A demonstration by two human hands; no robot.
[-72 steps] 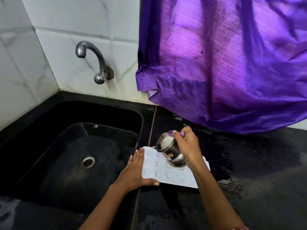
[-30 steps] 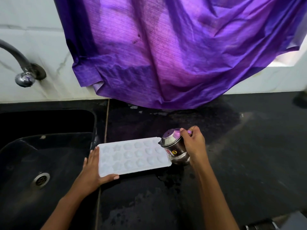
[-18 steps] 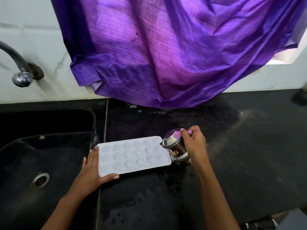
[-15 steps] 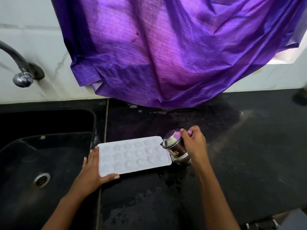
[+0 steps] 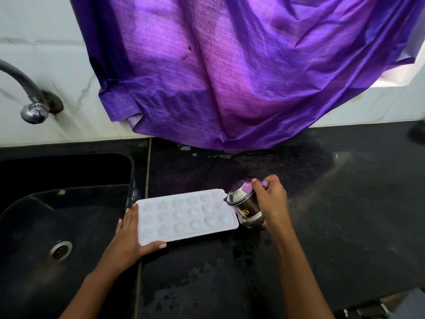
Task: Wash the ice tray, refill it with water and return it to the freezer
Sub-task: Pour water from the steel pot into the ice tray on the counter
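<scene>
A white ice tray (image 5: 186, 215) with star-shaped and round cells lies flat on the black counter (image 5: 322, 215), just right of the sink. My left hand (image 5: 128, 236) grips its left end, thumb along the near edge. My right hand (image 5: 271, 199) holds a small steel pot (image 5: 245, 206) tilted toward the tray's right end, its base close to the counter. I cannot tell whether water is flowing from it.
A black sink (image 5: 64, 215) with a steel drain (image 5: 60, 250) lies at the left. A curved tap (image 5: 30, 97) sticks out of the white tiled wall. A purple curtain (image 5: 230, 72) hangs down to the counter's back edge. Wet patches mark the counter.
Over the last 2.4 seconds the view has swung to the right, and the pot has come from above the tray's middle to its right end. In the last second both hands barely move.
</scene>
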